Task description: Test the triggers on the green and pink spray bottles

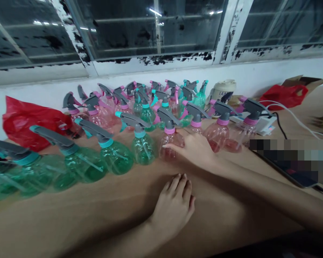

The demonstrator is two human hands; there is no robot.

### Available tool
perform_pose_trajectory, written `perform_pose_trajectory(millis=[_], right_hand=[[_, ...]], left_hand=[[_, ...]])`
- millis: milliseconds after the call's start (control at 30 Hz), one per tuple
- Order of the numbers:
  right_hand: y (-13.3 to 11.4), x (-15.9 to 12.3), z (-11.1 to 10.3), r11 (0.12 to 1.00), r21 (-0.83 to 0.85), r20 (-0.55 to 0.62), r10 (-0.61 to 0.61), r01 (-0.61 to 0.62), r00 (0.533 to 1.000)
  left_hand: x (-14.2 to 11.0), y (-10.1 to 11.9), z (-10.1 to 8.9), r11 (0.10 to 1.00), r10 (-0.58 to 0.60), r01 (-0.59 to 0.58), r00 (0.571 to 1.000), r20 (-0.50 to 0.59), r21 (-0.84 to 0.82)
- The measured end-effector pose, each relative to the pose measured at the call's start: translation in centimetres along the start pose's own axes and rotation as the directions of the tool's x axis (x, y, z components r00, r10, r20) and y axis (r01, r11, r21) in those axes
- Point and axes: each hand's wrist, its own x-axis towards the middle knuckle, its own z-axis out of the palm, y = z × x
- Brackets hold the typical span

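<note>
Head view, pink-collared bottle [168, 139], upright, inside right grip [197, 147]

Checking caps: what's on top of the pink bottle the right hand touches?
A grey sprayer and pink collar; the right hand hides part of the pink bottle below.

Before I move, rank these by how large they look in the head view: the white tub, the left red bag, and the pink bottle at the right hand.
1. Left red bag
2. Pink bottle at the right hand
3. White tub, farther back and partly hidden, so its true size is unsure
</note>
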Motion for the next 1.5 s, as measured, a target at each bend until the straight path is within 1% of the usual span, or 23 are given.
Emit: perform_pose_trajectory(millis=[133,200,267,333,400,467,567,633,700,767,867,933,1033,1133,1233,1300,1433,1500], right_hand=[[0.0,0.4,0.1,1.0,0.008,0.019,0.0,0.0,1.0],[0.1,0.3,0.0,0.999,0.045,0.022,-0.007,0.006,1.0],[0.2,-0.2,-0.7,0.994,0.103,-0.005,-0.026,0.026,1.0],[0.5,-1.0,-1.7,0.985,0.165,-0.051,-0.049,0.056,0.998],[1.2,-1.9,-3.0,0.972,0.22,-0.094,-0.063,0.083,0.994],[2.5,-2.7,-4.1,0.969,0.241,-0.148,-0.021,0.056,0.989],[4.9,-3.3,-4.8,0.972,0.236,-0.178,0.048,-0.005,0.983],[6.1,-3.3,-4.7,0.981,0.182,-0.174,0.1,-0.068,0.98],[6.5,-3.1,-4.3,0.988,0.119,-0.165,0.121,-0.102,0.979],[6.4,-2.6,-3.7,0.99,0.054,-0.132,0.134,-0.128,0.982],[5.8,-1.7,-2.6,0.982,-0.05,-0.045,0.18,-0.182,0.983],[5.6,-1.2,-2.1,0.98,-0.088,-0.018,0.176,-0.177,0.984],[5.6,-1.2,-1.8,0.983,-0.101,-0.029,0.154,-0.156,0.988],[5.4,-2.0,-2.4,0.98,-0.116,-0.015,0.159,-0.16,0.987],[5.0,-3.4,-3.4,0.981,-0.151,0.024,0.129,-0.124,0.991],[4.8,-4.5,-4.1,0.981,-0.171,0.026,0.093,-0.087,0.995],[4.6,-7.2,-5.5,0.99,-0.143,0.019,0.005,-0.002,1.0],[4.7,-8.4,-6.3,0.994,-0.102,0.013,-0.042,0.043,0.999]], left_hand=[[0.1,-0.3,-0.2,0.997,-0.005,0.009,0.998,0.055,-0.077],[0.2,-0.4,-0.5,0.993,-0.014,0.024,0.996,0.086,-0.112],[0.3,-0.5,-0.7,0.989,-0.027,0.042,0.994,0.108,-0.14],[0.4,-0.6,-0.7,0.986,-0.035,0.054,0.993,0.115,-0.159],[0.4,-0.7,-0.7,0.984,-0.035,0.053,0.993,0.111,-0.168],[0.3,-0.8,-0.7,0.984,-0.03,0.047,0.995,0.1,-0.17],[0.3,-0.9,-0.6,0.986,-0.02,0.034,0.996,0.083,-0.165],[0.4,-1.0,-0.7,0.987,-0.014,0.026,0.997,0.076,-0.157],[0.4,-1.1,-0.9,0.99,-0.005,0.015,0.997,0.072,-0.143],[0.5,-1.1,-1.0,0.992,0.009,-0.001,0.998,0.069,-0.123],[0.5,-1.2,-1.0,0.996,0.028,-0.022,0.997,0.072,-0.091],[0.5,-1.3,-0.9,0.996,0.032,-0.025,0.996,0.078,-0.082],[0.5,-1.4,-0.8,0.994,0.026,-0.017,0.997,0.079,-0.108],[0.7,-1.6,-1.0,0.978,-0.026,0.035,0.998,0.049,-0.206],[1.1,-1.7,-1.5,0.927,-0.143,0.148,0.989,0.04,-0.345],[1.4,-1.7,-1.8,0.886,-0.215,0.216,0.975,0.048,-0.411],[2.0,-1.4,-2.0,0.854,-0.307,0.298,0.951,0.049,-0.427],[2.4,-1.0,-1.9,0.86,-0.32,0.302,0.947,0.025,-0.412]])
